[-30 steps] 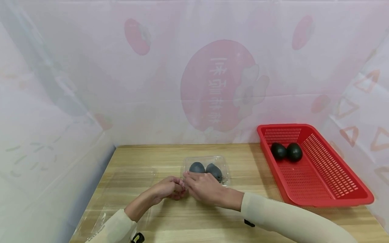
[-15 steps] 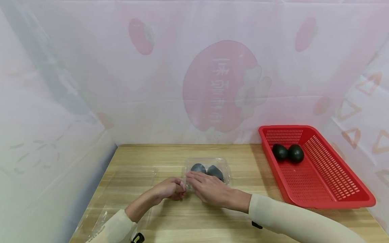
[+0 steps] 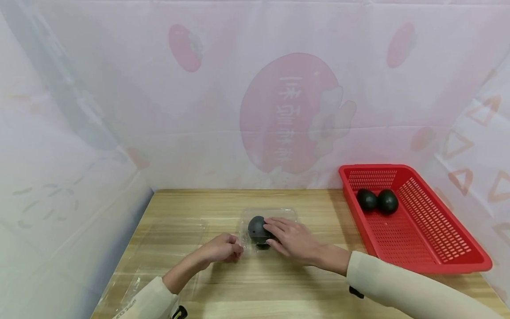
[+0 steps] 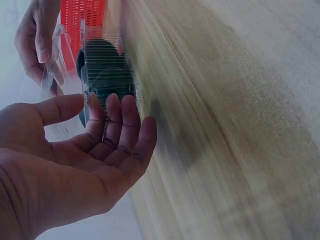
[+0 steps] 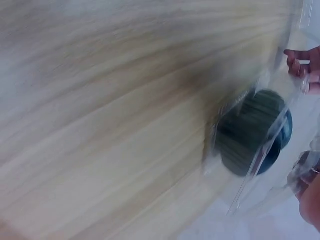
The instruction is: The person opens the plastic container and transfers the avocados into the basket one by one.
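A clear plastic clamshell box (image 3: 246, 218) sits mid-table with dark green avocados (image 3: 258, 230) inside; its lid (image 4: 62, 55) slants over them in the left wrist view. At the box's left front corner, my left hand (image 3: 224, 248) pinches the rim between thumb and index finger, the other fingers loosely bent. My right hand (image 3: 296, 241) rests on the lid's right side, fingers extended and slightly bent, and hides one avocado from the head view. The left wrist view shows the right hand's fingers (image 4: 42, 42) against the lid's outer face.
A red perforated basket (image 3: 422, 239) stands at the right with two avocados (image 3: 387, 201) at its far left end. Clear plastic packaging (image 3: 167, 239) lies on the left of the wooden table (image 3: 318, 204). Printed curtains close off the back and sides.
My right hand has slid rightward across the lid, from the left front corner to the right side. The left hand has stayed at the left corner.
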`<state>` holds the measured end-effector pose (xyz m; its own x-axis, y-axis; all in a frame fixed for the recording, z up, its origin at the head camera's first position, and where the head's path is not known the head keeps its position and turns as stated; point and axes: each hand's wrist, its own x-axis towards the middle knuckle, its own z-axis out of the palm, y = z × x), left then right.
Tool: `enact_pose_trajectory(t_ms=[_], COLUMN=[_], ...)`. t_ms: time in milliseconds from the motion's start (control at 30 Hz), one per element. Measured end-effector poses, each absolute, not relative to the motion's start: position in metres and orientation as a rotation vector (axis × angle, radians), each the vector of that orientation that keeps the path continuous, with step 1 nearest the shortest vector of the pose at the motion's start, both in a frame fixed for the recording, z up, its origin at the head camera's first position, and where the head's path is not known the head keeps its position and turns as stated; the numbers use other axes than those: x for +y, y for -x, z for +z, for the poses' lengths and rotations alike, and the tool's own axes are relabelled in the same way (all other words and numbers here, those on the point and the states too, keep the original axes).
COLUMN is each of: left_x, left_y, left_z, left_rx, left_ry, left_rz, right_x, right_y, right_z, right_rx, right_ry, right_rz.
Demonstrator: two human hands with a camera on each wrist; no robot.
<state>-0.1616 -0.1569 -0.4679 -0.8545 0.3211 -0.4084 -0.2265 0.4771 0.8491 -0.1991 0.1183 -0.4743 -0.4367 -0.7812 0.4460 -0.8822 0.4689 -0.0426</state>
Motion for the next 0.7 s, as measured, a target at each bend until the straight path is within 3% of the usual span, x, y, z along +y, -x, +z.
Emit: enact_pose_trajectory(t_ms=[400, 700], left_x=[-0.149, -0.147], left_y=[0.162, 0.159], left_z=[-0.465, -0.465], left_rx=[2.631, 2.72], left_ry=[-0.265, -0.254], left_rz=[1.02, 0.946], right_x=[0.138, 0.143], right_y=[0.207, 0.211], right_z=[-0.465, -0.459], right_rx=[-2.45, -2.465], right_ry=[-1.332, -1.301], right_rz=[0.437, 0.449])
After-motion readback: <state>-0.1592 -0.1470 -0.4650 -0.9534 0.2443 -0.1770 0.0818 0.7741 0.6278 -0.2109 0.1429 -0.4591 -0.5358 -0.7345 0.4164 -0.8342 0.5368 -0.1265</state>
